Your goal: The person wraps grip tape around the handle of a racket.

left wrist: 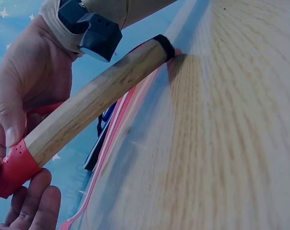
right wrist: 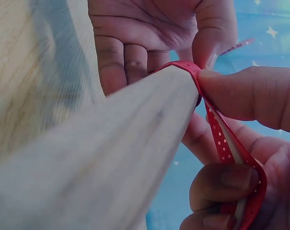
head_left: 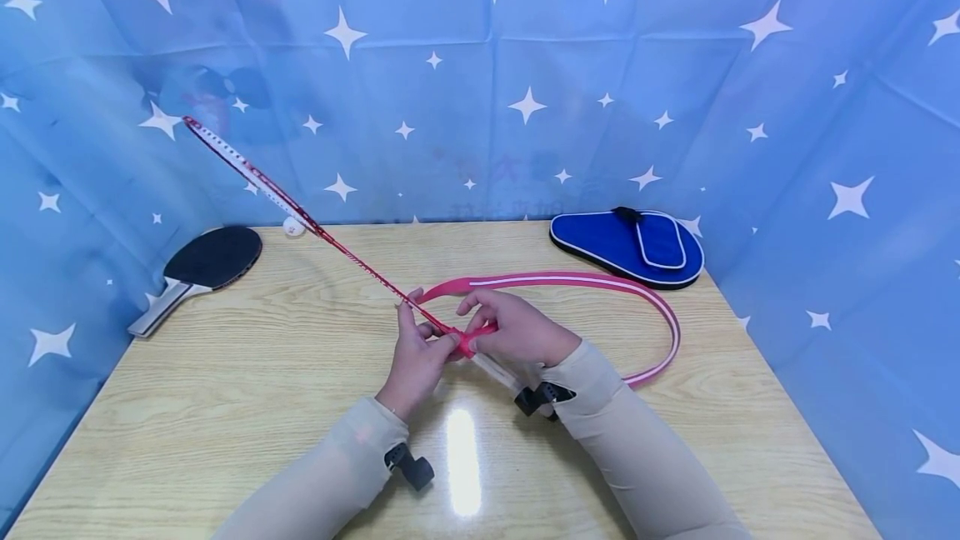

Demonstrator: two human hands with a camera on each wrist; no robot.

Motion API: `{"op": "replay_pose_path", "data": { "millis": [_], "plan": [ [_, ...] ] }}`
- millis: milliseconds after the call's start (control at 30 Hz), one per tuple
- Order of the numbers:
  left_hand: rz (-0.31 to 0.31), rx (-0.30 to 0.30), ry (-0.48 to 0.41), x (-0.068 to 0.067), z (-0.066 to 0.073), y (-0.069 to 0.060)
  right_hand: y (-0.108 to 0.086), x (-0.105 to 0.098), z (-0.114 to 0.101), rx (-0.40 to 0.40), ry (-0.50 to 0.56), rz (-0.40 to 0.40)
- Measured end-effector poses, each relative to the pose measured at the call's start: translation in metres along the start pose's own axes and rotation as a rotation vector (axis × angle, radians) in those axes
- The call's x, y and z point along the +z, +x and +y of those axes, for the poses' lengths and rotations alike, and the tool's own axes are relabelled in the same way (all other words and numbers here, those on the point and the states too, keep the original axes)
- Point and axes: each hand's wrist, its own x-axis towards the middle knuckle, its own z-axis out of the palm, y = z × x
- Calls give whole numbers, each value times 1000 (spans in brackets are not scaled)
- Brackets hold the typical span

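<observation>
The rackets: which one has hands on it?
The long racket; the left hand and right hand hold the red wrap on its handle. The black paddle lies on the table, untouched.

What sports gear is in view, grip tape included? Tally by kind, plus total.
Badminton racket: 1
Red grip tape: 1 (counted as a single strip)
Black-faced table tennis paddle: 1
White ball: 1
Blue paddle case: 1
Total: 5
</observation>
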Motion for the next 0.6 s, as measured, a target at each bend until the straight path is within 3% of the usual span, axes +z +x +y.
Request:
{"op": "replay_pose_path", "data": {
  "millis": [600],
  "plan": [
    [28,19,-8,2,0,-2,-1,2,-1,30,-2,38]
  ]
}}
